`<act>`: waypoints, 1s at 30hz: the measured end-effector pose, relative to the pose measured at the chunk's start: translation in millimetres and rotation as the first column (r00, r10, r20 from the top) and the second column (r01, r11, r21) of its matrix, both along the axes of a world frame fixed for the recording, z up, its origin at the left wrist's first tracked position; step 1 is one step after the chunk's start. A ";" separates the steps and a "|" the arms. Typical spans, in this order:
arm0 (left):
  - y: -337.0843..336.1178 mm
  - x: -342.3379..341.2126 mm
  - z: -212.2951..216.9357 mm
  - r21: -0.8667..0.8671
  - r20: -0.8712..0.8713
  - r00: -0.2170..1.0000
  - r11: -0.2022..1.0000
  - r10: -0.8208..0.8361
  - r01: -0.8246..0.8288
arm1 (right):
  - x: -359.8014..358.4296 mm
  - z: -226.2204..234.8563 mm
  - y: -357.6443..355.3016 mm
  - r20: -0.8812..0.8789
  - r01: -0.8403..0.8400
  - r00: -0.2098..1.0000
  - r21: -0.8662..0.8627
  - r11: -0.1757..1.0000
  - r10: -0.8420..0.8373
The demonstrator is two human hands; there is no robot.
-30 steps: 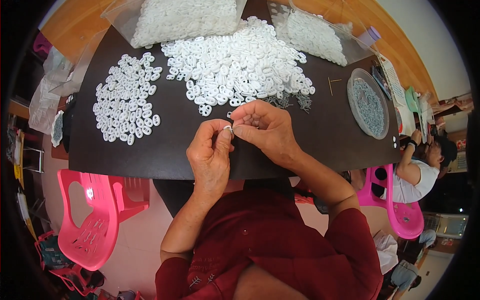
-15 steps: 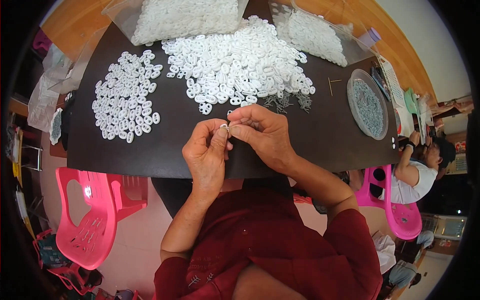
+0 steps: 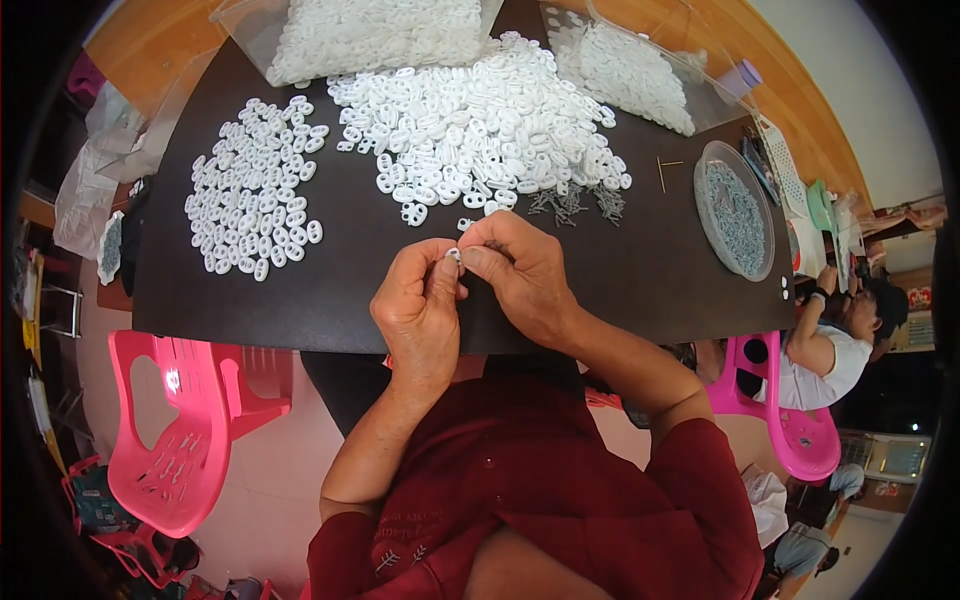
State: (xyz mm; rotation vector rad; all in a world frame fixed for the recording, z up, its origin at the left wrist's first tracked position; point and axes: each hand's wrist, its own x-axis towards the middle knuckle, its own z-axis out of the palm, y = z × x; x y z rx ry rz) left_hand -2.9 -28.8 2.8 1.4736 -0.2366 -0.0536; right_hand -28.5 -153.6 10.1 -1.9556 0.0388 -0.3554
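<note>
Both my hands meet over the near edge of the dark table. Between my left hand's (image 3: 418,305) thumb and fingers is a small white oval plastic piece (image 3: 453,255), mostly covered by fingertips. My right hand (image 3: 528,280) pinches at its right side, thumb and forefinger touching it; whether a smaller part is between them I cannot tell. Just beyond my fingertips lie a few loose white pieces (image 3: 413,214). Farther back spreads a big heap of white two-holed ovals (image 3: 470,130), with small grey pins (image 3: 590,203) at its right front edge.
A separate group of white ovals (image 3: 255,190) lies at left. Two clear bins (image 3: 240,45) of white parts stand at the back. At right are a round tub (image 3: 704,205) of grey pins and thin brass-coloured sticks (image 3: 661,174). Pink chairs flank the table; another person (image 3: 825,345) sits at right.
The white piece stays between my fingertips, turned slightly so more of it shows. My hands have shifted only a little, and the whole view has moved slightly.
</note>
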 end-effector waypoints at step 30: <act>10.0 10.0 2.6 -0.284 -0.265 0.952 0.956 -0.151 0.073 | -13.9 3.0 -31.8 0.206 0.170 0.978 -0.779 0.604 -0.010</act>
